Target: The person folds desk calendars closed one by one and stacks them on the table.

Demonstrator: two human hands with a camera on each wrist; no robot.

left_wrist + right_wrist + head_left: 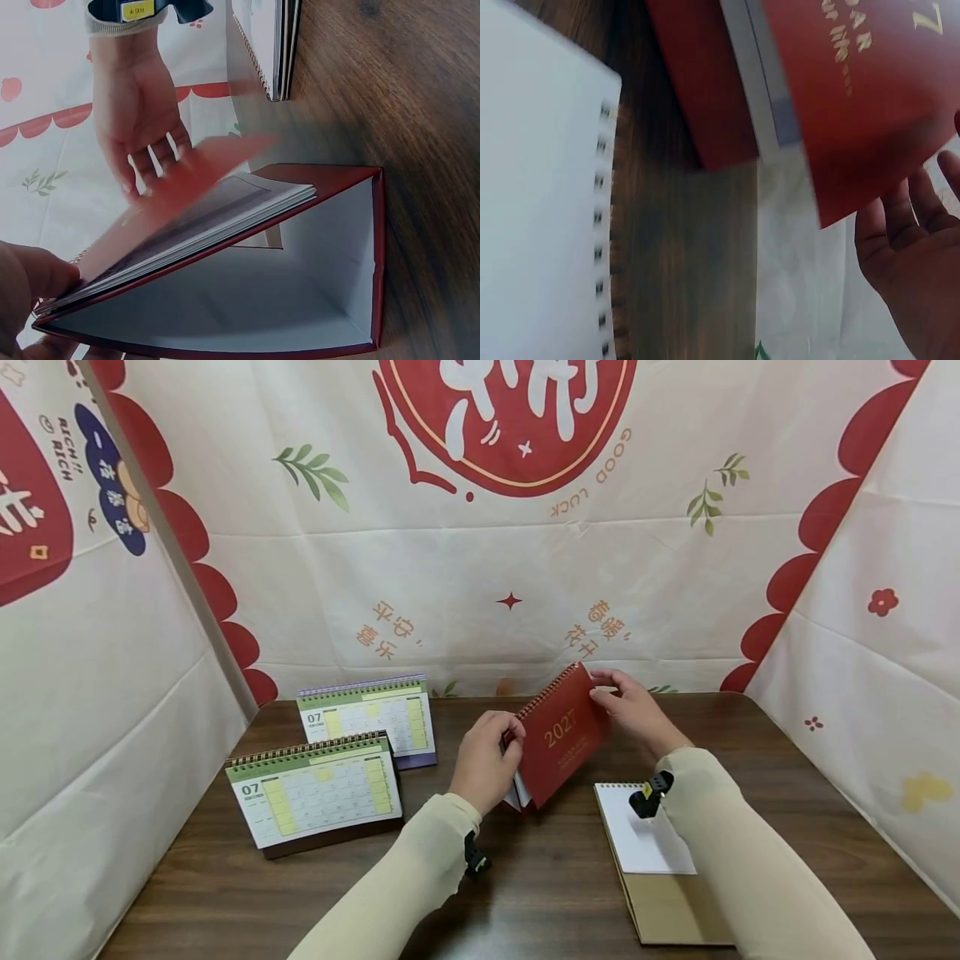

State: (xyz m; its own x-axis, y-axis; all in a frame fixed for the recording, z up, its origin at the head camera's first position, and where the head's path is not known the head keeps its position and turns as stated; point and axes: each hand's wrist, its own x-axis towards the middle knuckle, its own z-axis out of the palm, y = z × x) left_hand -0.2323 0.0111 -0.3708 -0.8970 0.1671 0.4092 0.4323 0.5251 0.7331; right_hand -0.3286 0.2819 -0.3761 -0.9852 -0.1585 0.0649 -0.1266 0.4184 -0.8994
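Note:
A red desk calendar [558, 739] with a gold 2027 on its cover stands tilted mid-table. My left hand [487, 760] grips its left end at the spiral binding. Seen from the left wrist, the thumb lies on the page side and other fingers are beneath the folded stand [375, 262]. Its front cover [172, 191] is lifted away from the pages and blurred. My right hand [633, 710] is at the cover's right edge; in the right wrist view its loosely extended fingers [900, 217] touch that edge. Whether the thumb presses it is hard to see.
Two desk calendars showing 07 stand at the left, one with a dark base [322, 797] before one with a purple base [416, 760]. A spiral calendar with a blank white page [637, 843] lies under my right forearm. Printed cloth [465, 577] hangs behind the table.

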